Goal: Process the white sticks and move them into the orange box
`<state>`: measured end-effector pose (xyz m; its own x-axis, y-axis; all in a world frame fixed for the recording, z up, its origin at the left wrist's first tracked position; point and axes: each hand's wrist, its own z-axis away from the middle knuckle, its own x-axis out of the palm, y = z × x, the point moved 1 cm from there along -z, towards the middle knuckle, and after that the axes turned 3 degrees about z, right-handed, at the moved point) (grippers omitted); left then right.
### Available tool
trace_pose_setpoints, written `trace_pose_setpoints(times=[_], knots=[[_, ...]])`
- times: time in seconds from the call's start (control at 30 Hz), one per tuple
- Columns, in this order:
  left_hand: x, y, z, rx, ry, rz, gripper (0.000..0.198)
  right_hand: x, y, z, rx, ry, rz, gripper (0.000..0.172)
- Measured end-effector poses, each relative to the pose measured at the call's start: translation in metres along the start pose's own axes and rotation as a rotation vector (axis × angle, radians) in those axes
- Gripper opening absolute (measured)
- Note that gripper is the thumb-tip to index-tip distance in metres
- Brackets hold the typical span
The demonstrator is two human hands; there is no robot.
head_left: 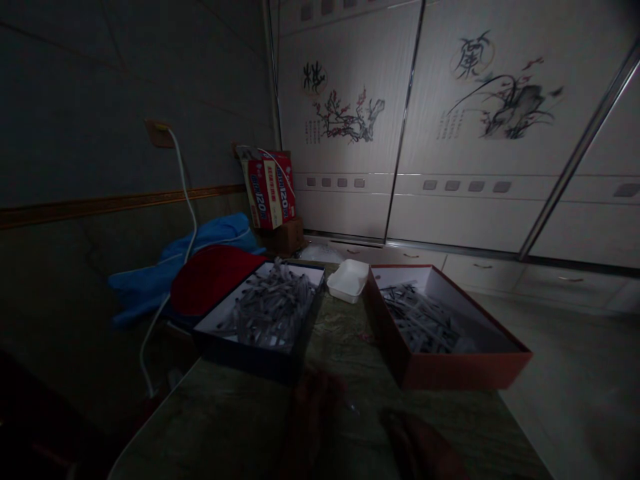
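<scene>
Dark and smeared by motion, my left hand (315, 407) is low over the table, just in front of the dark blue box (245, 357). Beside its fingertips is a small, thin, shiny piece (353, 407); whether the hand holds it or it lies on the table I cannot tell. My right hand (423, 443) is at the bottom edge, nearer the orange-red box (465, 370), its fingers dim and blurred. A heap of thin clear plastic pieces with dark bits (275, 303) fills the blue box. More thin clear and dark sticks (423, 320) lie in the orange-red one.
A white plastic tray (349, 280) stands between the boxes at the back of the green marbled table (210, 413). Red cloth (215, 277) and blue cloth (205, 240) lie at left, by a white cable (183, 167). Cartons (273, 190) stand before the sliding doors (345, 160).
</scene>
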<state>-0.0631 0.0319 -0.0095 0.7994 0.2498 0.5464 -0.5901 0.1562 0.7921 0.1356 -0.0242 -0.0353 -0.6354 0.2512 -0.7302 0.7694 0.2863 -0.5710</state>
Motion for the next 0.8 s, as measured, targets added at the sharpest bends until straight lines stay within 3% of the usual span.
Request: trace_pose_setpoints(times=[0.07,0.17,0.33,0.47,0.53,0.63,0.8], knots=[[-0.002,0.001,-0.001,-0.005,-0.024,-0.022,0.031,-0.012,0.004,0.002,0.088,0.108,0.005,0.040],[0.002,0.001,0.003,-0.049,-0.028,-0.027,0.033,-0.039,0.002,-0.012,0.086,0.194,0.024,0.042],[0.009,0.001,0.007,-0.081,-0.041,-0.077,0.041,-0.090,0.004,-0.075,0.105,0.402,0.230,0.050],[0.007,-0.001,0.004,-0.063,-0.048,-0.102,0.046,-0.112,0.011,-0.115,0.140,0.374,0.399,0.051],[0.006,-0.002,0.002,-0.073,-0.052,-0.100,0.048,-0.114,0.011,-0.116,0.150,0.373,0.410,0.049],[0.007,-0.003,0.002,-0.079,-0.085,-0.109,0.048,-0.103,0.001,-0.101,0.129,0.396,0.206,0.039],[0.010,-0.001,0.009,-0.081,-0.253,-0.211,0.051,-0.053,-0.035,-0.074,0.227,0.118,-0.419,0.033]])
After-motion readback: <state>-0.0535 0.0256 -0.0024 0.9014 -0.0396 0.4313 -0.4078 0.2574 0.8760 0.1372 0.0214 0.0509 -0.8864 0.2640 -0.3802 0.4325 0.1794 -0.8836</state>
